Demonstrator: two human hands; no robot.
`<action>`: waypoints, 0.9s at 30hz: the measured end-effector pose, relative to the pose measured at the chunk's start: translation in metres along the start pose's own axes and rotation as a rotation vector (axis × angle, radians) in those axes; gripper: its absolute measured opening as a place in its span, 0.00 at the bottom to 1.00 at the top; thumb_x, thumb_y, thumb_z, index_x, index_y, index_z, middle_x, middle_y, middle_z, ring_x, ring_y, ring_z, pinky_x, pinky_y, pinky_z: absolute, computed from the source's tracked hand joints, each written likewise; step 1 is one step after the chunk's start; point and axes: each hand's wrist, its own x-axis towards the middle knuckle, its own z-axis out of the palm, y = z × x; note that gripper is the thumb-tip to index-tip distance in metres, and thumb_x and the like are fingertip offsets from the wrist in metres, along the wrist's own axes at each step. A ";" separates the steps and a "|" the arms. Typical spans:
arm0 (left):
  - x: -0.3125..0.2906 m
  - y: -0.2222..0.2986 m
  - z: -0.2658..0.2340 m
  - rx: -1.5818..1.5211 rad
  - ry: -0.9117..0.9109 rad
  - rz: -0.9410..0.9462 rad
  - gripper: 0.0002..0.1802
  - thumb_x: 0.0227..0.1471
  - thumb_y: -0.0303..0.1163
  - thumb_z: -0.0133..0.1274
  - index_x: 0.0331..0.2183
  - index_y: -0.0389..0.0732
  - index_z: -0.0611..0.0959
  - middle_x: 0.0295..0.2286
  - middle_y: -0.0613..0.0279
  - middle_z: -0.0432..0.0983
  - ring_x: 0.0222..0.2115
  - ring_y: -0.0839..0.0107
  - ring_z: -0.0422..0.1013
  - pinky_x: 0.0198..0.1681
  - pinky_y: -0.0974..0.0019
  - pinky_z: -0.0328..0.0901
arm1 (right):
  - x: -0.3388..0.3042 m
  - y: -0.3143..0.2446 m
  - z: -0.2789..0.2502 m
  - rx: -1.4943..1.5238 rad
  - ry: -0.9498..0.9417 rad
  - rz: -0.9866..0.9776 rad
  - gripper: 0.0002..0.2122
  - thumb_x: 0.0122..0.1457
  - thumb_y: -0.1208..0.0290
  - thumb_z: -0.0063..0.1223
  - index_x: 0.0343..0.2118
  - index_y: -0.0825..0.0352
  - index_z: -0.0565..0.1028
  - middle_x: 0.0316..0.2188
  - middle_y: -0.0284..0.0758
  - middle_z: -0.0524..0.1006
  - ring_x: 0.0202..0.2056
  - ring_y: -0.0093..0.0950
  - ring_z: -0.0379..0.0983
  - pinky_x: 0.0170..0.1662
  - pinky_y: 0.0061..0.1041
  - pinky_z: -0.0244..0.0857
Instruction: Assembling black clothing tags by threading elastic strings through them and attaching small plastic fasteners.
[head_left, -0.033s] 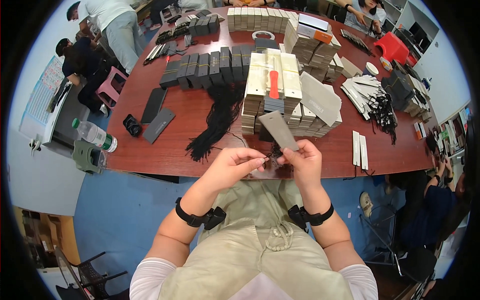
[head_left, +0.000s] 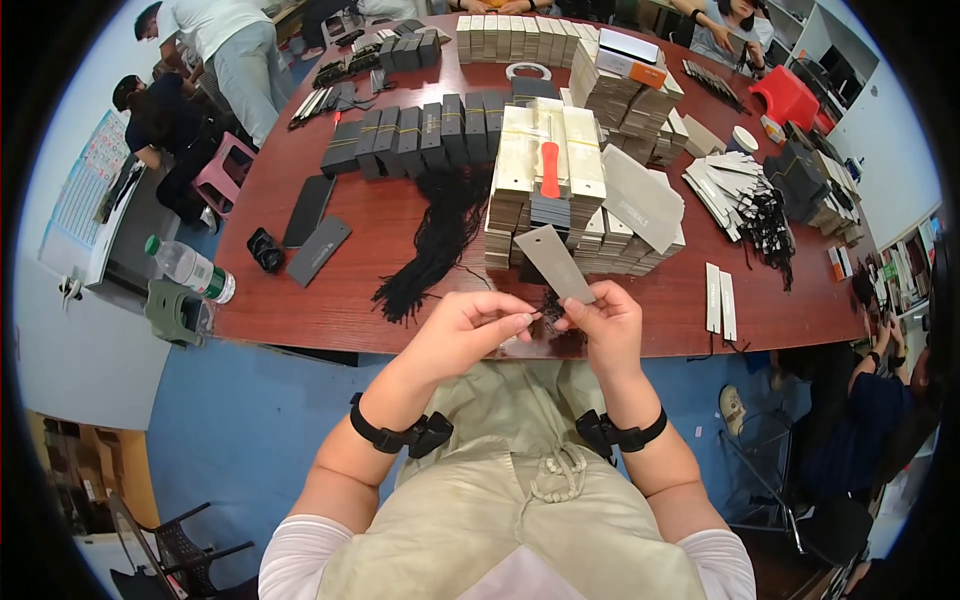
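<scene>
Between the thumb and fingers of my right hand is a grey hang tag, tilted, with a small hole at its far end. My left hand is pinched on a thin black cord close to the tag's lower end. A small tangle of black cord shows between the two hands. Beyond my left hand lies a long bundle of black cords. Banded stacks of pale tags stand just past the held tag, with a red-handled tool on top.
Banded dark tag blocks form a row at left. Nearer are a dark tag, a black phone-like slab and a plastic bottle. Corded white tags and a red stool are at right. Other people sit around the table.
The tag's far end has tipped slightly to the left. My left fingers have shifted a little at the cord; the rest looks the same.
</scene>
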 end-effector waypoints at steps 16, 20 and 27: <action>0.028 0.032 -0.005 -0.163 0.184 0.187 0.10 0.51 0.27 0.53 0.36 0.32 0.79 0.27 0.61 0.77 0.24 0.80 0.68 0.28 0.76 0.64 | -0.005 0.011 0.013 -0.107 0.041 0.036 0.04 0.50 0.81 0.57 0.25 0.70 0.72 0.21 0.32 0.74 0.17 0.16 0.67 0.20 0.14 0.61; 0.029 0.021 -0.013 -0.174 0.251 0.141 0.10 0.51 0.28 0.54 0.35 0.32 0.79 0.26 0.61 0.77 0.20 0.81 0.66 0.24 0.77 0.61 | -0.004 0.008 0.014 -0.119 0.011 0.090 0.05 0.50 0.80 0.58 0.25 0.70 0.72 0.21 0.31 0.74 0.17 0.16 0.67 0.20 0.14 0.60; 0.018 0.048 0.017 0.075 0.134 0.360 0.07 0.50 0.26 0.55 0.31 0.31 0.79 0.24 0.67 0.75 0.25 0.85 0.68 0.26 0.80 0.63 | -0.002 0.013 0.010 -0.137 -0.025 0.049 0.05 0.50 0.79 0.59 0.27 0.70 0.72 0.23 0.31 0.75 0.18 0.16 0.68 0.21 0.14 0.61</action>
